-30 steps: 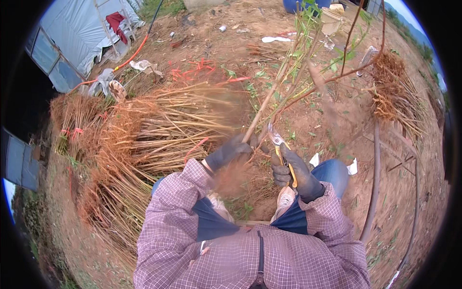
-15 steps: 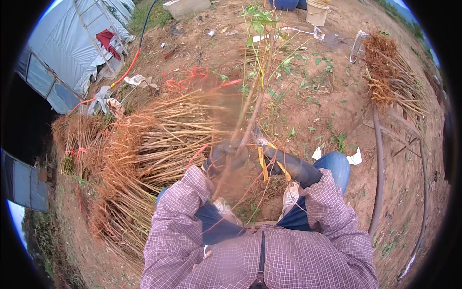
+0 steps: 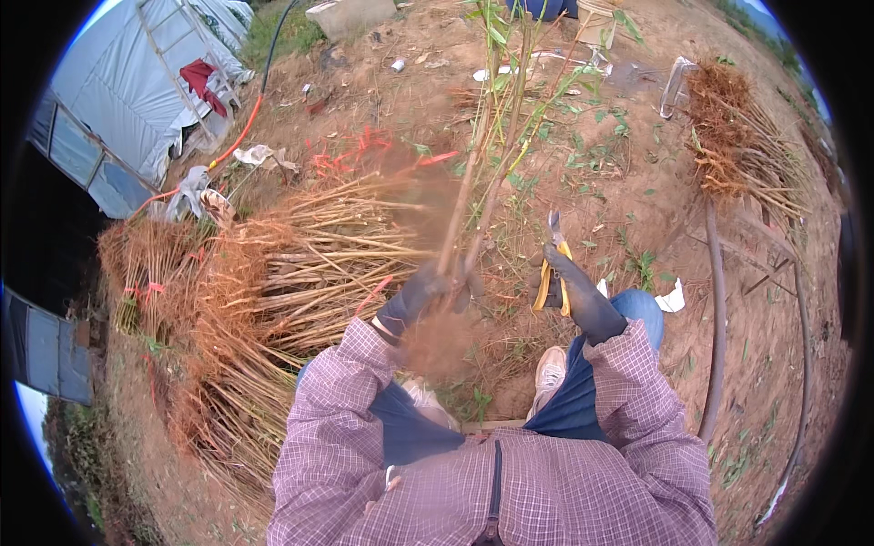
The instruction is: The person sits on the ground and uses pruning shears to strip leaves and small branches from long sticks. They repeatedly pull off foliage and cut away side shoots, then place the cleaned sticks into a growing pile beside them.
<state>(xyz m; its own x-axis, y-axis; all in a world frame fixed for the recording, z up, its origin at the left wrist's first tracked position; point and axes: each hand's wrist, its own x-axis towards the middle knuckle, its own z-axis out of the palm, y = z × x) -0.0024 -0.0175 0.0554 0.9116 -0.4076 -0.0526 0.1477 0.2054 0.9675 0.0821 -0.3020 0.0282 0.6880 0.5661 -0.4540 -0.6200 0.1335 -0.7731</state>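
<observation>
My gloved left hand [image 3: 414, 298] is closed round the lower stems of a leafy sapling [image 3: 474, 196]. Its brown roots [image 3: 439, 344] hang below the fist, smeared by motion, and the leafy tops reach away from me. In my gloved right hand [image 3: 581, 287] are pruning shears [image 3: 555, 269] with yellow handles, their blades pointing away from me. The shears are apart from the stems, and the handles look spread. On my left, close to the left hand, lies a big pile of bare-rooted stems [image 3: 319, 264], roots toward the left.
A smaller tied bundle [image 3: 146, 268] lies beyond the pile. At the right, another rooted bundle [image 3: 728, 136] rests on a low frame near a hose [image 3: 715, 318]. Red ties [image 3: 350, 155] lie on the soil ahead. A bucket [image 3: 596, 23] stands far ahead, a plastic-covered shelter [image 3: 127, 82] far left.
My right hand has drawn away to the right with the shears, off the stems. The sapling stays in my left hand, its roots now lower and blurred.
</observation>
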